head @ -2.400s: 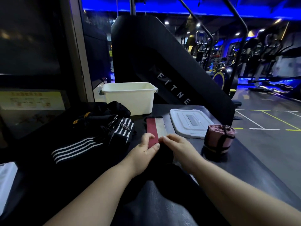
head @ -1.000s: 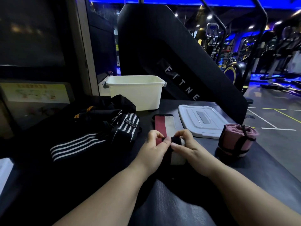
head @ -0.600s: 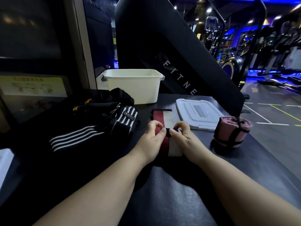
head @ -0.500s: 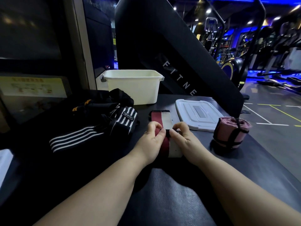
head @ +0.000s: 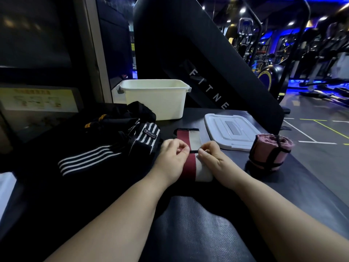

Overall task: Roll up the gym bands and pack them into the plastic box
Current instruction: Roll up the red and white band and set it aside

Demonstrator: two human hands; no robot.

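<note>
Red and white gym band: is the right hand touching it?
Touching. The head view shows the right hand pinching the red and white gym band at its fold, palm resting along its white side; the left hand pinches it too.

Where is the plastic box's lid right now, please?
In the head view, the white lid lies flat on the table, right of centre, between the red-and-white band and the rolled pink band.

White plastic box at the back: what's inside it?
Only the bare upper inside walls of the white plastic box show. Its front wall hides the bottom, so anything lying there cannot be seen.
</note>
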